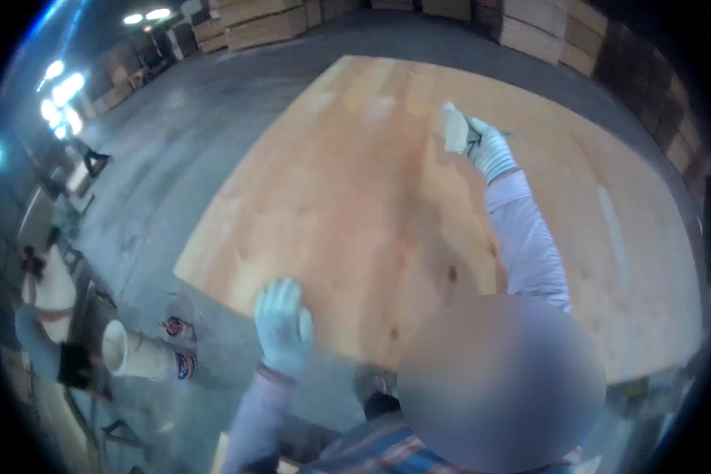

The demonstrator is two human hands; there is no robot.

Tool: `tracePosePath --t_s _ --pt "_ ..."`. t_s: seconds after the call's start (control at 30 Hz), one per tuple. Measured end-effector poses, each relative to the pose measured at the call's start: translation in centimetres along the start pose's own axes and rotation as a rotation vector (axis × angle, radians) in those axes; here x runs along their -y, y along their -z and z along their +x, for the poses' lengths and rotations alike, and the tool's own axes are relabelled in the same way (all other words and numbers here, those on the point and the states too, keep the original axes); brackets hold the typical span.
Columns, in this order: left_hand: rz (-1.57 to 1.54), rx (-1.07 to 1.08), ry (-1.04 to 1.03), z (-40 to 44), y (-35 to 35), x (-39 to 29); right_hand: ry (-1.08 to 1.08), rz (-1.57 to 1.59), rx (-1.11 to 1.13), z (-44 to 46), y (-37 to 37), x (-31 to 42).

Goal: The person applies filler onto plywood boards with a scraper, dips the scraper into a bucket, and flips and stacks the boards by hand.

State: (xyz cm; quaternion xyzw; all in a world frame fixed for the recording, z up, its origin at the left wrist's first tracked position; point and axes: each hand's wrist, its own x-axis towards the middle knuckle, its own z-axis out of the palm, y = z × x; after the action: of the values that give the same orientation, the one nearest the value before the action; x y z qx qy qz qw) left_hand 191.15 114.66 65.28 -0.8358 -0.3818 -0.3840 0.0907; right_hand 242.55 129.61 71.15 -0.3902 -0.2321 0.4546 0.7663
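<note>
Gripping a pale flat tool in the right hand, clenched around it, well out over the plywood sheet! Sticking out to the left of the knuckles, with its long axis running near to far and leaning slightly left at the far tip. Can't tell whether touching the wood or just above it.

Over to the left hand: unclenched, released, laid at the near-left edge of the sheet. Wearing pale gloves on 2 hands here.

Across the sheet, seeing grain streaks run away from the near edge, past 1 dark knot.

On to the lettering: down left on the floor, spotting a white bucket with a blue-and-orange label at its right end, too small to read. Just beside it, catching a small can, marked in red, also illegible.
</note>
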Motion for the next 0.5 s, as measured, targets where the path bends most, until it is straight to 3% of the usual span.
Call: tracePosePath --t_s 0.03,0.2,0.3,0.47,0.5 --pt "-0.034 0.052 0.027 0.1 -0.5 0.5 -0.007 -0.062 -0.039 3.8 -0.3 -1.2" --pt "-0.205 0.196 0.109 1.0 0.6 1.5 0.38 -1.762 0.305 14.4 -1.5 -0.7" --pt "-0.223 0.187 0.057 -0.3 0.3 2.8 -0.072 -1.294 0.371 16.3 0.4 -3.6" --pt "-0.302 0.082 -0.074 -1.3 0.0 3.1 -0.153 -1.688 0.378 -9.0 -11.9 -3.8" --pt "-0.89 0.153 -0.208 -2.7 0.0 4.8 -0.161 -1.516 0.278 -13.7 -11.2 -4.0"
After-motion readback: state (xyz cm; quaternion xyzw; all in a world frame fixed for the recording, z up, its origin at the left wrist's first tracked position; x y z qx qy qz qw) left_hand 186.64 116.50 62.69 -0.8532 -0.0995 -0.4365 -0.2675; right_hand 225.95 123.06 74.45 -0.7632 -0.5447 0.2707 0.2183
